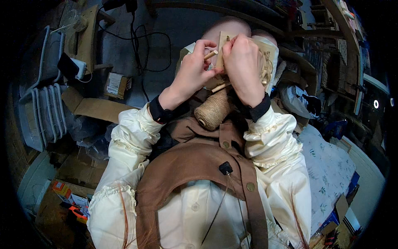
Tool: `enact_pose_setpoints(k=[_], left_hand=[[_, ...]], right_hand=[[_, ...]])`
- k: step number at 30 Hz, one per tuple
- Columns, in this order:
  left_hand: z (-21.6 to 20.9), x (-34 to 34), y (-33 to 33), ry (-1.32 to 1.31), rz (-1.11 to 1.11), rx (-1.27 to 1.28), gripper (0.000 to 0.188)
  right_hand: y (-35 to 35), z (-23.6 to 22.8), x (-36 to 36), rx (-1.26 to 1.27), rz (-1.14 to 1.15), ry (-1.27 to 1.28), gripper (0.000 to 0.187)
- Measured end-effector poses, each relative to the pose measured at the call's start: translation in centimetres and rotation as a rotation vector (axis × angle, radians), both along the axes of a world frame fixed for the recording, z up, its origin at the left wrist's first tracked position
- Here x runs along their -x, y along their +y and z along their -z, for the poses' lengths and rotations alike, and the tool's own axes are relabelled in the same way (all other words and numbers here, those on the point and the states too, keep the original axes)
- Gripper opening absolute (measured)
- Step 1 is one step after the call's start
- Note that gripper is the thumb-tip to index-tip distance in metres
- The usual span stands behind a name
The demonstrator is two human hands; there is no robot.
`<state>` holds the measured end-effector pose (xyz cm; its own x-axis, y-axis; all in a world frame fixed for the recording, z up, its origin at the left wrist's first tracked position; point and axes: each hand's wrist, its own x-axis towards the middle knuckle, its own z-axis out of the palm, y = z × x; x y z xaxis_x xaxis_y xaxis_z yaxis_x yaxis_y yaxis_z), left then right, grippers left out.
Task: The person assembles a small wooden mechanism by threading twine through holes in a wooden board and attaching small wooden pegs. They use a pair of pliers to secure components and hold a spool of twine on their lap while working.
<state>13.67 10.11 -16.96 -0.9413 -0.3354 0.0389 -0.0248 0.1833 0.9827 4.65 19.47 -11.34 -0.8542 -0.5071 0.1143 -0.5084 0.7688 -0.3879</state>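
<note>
My left hand [191,72] is curled round a short, pale wooden dowel [212,54], whose end sticks out past the index finger. Beside it, my right hand [241,66] is closed in a pinch over a thin, light wooden board [224,40] on my lap. What its fingertips hold is hidden from me; a small brown bit shows at the board by them. Below both hands a cone of brown jute twine [212,111] lies tilted on my lap. Another pale stick [221,86] shows just above the cone. Loops of tan cord [266,70] lie right of my right hand.
Left stand grey wire-edged racks [43,116], an opened cardboard box [97,108] and a small carton [117,85]. Black cables [134,41] trail over the floor. Plastic bags [296,99] lie right, near a pale flower-patterned cloth [325,166]. A wooden bar [215,12] crosses the far side.
</note>
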Motion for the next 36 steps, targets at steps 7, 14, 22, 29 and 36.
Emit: enact_pose_setpoints(k=[7, 14, 22, 29, 36], left_hand=[[-0.2, -0.2, -0.3, -0.009, 0.007, -0.006, 0.055], [0.1, -0.2, -0.2, -0.012, 0.002, -0.013, 0.057], [-0.1, -0.2, -0.1, 0.02, -0.025, 0.02, 0.057], [-0.3, -0.1, 0.0, 0.012, 0.021, 0.012, 0.056], [0.8, 0.1, 0.2, 0.104, -0.036, 0.007, 0.057]], right_hand=[[-1.0, 0.0, 0.0, -0.021, 0.146, -0.103, 0.025], [-0.2, 0.9, 0.6, -0.086, -0.12, 0.122, 0.014], [1.9, -1.6, 4.6, -0.185, -0.748, 0.323, 0.017], [2.5, 0.0, 4.3, -0.145, -0.723, 0.273, 0.02], [2.1, -1.2, 5.8, -0.013, -0.792, 0.065, 0.015]])
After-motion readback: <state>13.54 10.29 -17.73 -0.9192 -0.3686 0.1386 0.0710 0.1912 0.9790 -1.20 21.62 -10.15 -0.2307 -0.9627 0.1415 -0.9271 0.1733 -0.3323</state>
